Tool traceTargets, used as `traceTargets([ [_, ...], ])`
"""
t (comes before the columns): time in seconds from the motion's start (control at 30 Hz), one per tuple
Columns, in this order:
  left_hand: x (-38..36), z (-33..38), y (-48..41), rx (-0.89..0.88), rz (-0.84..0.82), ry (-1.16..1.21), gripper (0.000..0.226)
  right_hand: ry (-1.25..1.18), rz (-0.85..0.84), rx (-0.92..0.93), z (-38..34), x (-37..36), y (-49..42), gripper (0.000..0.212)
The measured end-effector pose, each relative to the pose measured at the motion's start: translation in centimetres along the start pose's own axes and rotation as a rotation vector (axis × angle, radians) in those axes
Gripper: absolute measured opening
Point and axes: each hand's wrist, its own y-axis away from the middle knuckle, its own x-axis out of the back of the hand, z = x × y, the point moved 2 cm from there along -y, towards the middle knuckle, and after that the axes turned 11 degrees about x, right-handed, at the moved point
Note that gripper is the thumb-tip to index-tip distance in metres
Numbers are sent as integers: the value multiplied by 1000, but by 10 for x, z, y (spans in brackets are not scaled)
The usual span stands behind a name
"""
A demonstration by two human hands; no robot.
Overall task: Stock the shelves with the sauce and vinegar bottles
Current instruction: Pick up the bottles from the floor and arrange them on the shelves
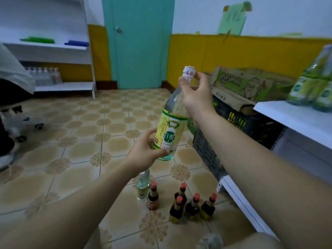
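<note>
You are holding the vinegar bottle (171, 121) tilted above the sauce bottles (192, 206), your right hand (195, 98) pinching its neck and your left hand (144, 152) gripping its base.

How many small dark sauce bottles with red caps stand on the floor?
5. One sauce bottle stands beside a vinegar bottle; four more cluster to the right. Others may be hidden.

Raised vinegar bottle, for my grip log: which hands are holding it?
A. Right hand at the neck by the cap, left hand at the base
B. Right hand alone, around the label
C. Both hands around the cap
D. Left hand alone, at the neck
A: the right hand pinches the neck of the vinegar bottle just under its cap, while the left hand grips its base.
</note>
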Motion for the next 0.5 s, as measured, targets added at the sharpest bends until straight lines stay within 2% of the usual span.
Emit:
traceTargets([
  [0.13, -31, 46, 22, -40, -137, 241, 71, -104, -104, -43, -14, 54, 16, 59],
  [0.2, -49, 64, 28, -58, -187, 334, 65, -159, -68, -40, -15, 73, 23, 61],
  [0.3, -75, 80, 30, -70, -239, 425, 55, -152, 14, -67, -16, 101, 27, 77],
  [0.4, -98, 87, 27, -56, -298, 443, 59, -85, 53, -107, -12, 130, 31, 93],
  [0.5, -123, 93, 20, -38, -361, 439, 62, 1, 97, -129, -11, 159, 36, 92],
])
